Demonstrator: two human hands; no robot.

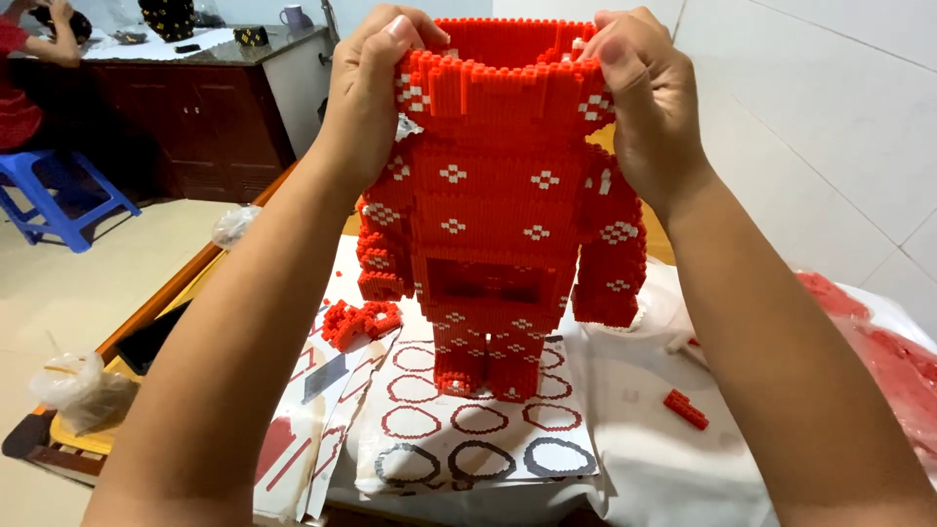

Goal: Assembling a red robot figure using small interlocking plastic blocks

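Both of my grips are closed on the open top rim of the red brick-built figure: my left hand pinches the left corner of the rim, thumb over the top edge, and my right hand clamps the right corner the same way. It stands upright on its two legs on a printed instruction sheet with ring patterns, on the worktop just in front of me.

It looks heavy for its size and stiff as a whole, but I judge it fragile: it is made of many tiny bricks, and the hollow rim I hold is thin, so squeezing or twisting there could pop rows loose. The solid torso or the underside seems a safer place to hold than the rim, the arms or the legs.

Beside its left foot lies a small red brick cluster, and a loose red piece sits on the white cloth to my right. Further right are bags of red bricks.

Beyond, a blue stool stands by a dark cabinet, where another person's sleeve shows.
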